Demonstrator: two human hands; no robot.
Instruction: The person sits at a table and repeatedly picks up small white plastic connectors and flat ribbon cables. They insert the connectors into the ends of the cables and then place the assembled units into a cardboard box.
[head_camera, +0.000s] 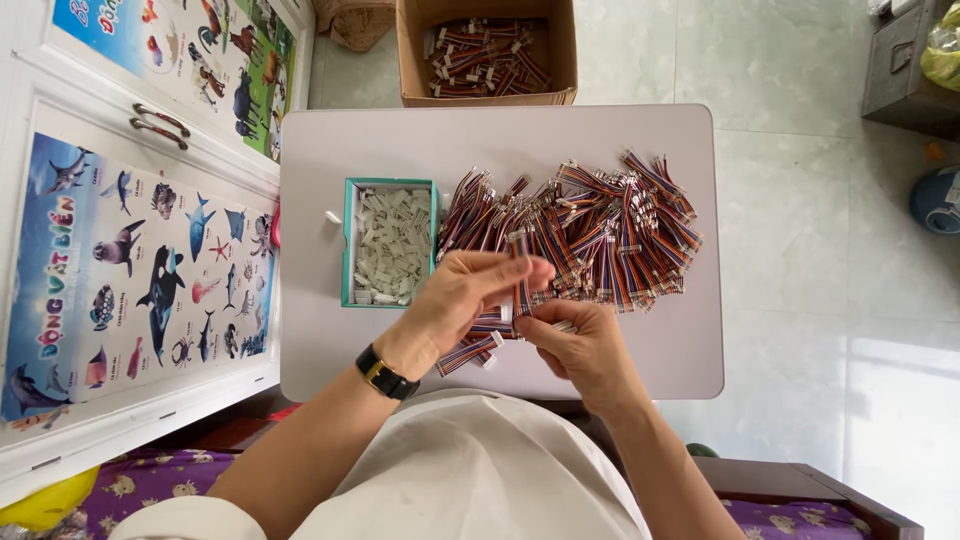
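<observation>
The table (640, 370) carries everything, largest first: a wide heap of wires (600, 235) spreading toward 2 o'clock from the hands, then a tray (347, 245) of white plugs (392, 245) at 10 o'clock. A carton (487, 95) with more wire bundles sits off the far edge at 12 o'clock.

Both hands meet at the near middle of the table. The left hand (465, 300) pinches the top of one wire strip (521, 280) between thumb and fingertips; the right hand (580, 345) is closed around the lower end of the same strip, fingers curled tight. Whether a plug is already between the right fingers I cannot tell. A finished-looking bundle (468, 353) lies under the left wrist at 7 o'clock.

Risks, as I judge them: the heap lies just beside the hands, so a sweep of the left wrist could drag loose strips into a tangle. The bundle at 7 o'clock sits near the table's edge and could be nudged off. A small plug could slip from the pinch and drop into the lap.
</observation>
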